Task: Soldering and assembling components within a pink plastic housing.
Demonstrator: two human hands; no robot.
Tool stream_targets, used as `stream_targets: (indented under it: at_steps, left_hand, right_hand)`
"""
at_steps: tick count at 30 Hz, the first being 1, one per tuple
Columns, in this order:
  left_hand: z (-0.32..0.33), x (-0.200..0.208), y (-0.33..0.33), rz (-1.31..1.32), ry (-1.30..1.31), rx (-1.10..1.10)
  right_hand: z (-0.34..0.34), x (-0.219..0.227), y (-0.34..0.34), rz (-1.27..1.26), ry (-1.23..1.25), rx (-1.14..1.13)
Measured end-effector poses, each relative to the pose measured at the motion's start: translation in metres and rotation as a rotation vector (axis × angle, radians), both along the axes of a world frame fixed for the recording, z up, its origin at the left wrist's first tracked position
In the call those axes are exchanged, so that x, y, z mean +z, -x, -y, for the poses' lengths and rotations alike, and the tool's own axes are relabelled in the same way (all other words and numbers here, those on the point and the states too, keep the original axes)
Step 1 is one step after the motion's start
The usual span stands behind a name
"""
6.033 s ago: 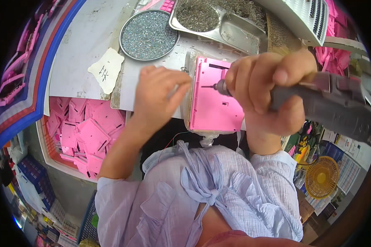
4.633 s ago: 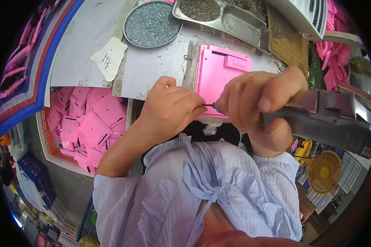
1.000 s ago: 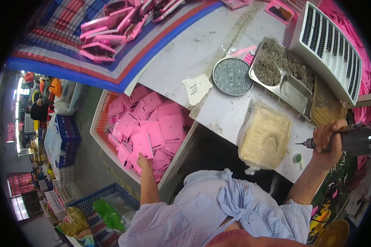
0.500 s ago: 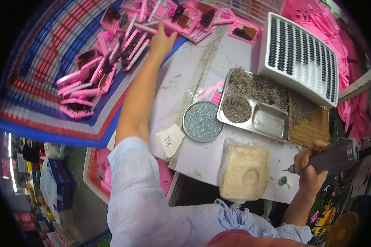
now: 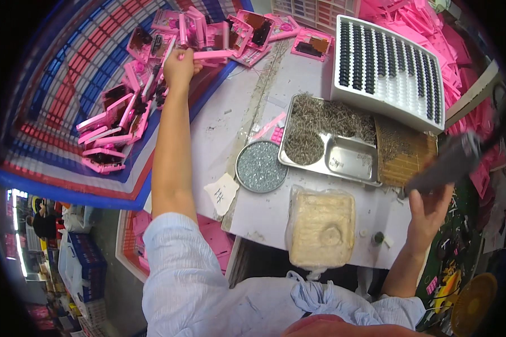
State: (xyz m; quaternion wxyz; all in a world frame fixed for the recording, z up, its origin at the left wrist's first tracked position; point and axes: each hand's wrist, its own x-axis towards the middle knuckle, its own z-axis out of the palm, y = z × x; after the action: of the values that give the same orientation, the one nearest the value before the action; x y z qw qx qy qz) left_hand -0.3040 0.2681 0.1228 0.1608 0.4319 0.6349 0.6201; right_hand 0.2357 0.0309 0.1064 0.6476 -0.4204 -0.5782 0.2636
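At the upper left, my left hand (image 5: pixel 180 68) is closed on a pink plastic case (image 5: pixel 211 54), its slim edge sticking out to the right of my fingers. Around it, many similar pink cases (image 5: pixel 104 160) with dark brown and black inserts lie heaped in a striped basket. On the right, my right hand (image 5: pixel 427 222) is at a dark electric screwdriver (image 5: pixel 447 163), blurred by motion. My thumb points up against its underside and the other fingers are partly hidden behind it.
A metal tray (image 5: pixel 351 160) of screws and a round dish (image 5: pixel 261 167) of small metal parts lie mid-table. Behind stands a white rack (image 5: pixel 388 73) with black pieces. A plastic-wrapped yellowish block (image 5: pixel 323 227) sits at the near edge. The blue-rimmed basket (image 5: pixel 67 188) fills the left.
My left hand has drawn back leftward and nearer, fingers now closed round a pink case. The screwdriver has risen and tilted in my right hand, whose thumb has lifted.
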Motion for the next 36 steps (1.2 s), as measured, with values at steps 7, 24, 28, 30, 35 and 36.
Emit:
stream_targets:
  at_steps: [7,24,28,30,35,36]
  left_hand:
    - [0.225,-0.049,-0.112,0.162,-0.227,-0.197]
    - [0.408,-0.130,-0.276,0.098,0.409,-0.730]
    - [0.404,-0.115,-0.271,-0.197,0.483,-0.780]
    - [0.400,-0.108,-0.271,-0.250,0.526,-0.785]
    - [0.388,-0.096,-0.272,-0.306,0.588,-0.799]
    - [0.388,-0.096,-0.271,-0.307,0.611,-0.808]
  right_hand:
    - [0.049,-0.024,0.043,-0.162,0.307,0.586]
    - [0.073,-0.095,0.013,0.329,0.693,0.250]
    - [0.068,-0.083,0.011,0.882,0.609,0.203]
    - [0.063,-0.087,0.013,0.989,0.554,0.190]
    - [0.047,-0.098,0.028,0.938,-0.093,0.288]
    - [0.046,-0.099,0.030,0.921,-0.157,0.365]
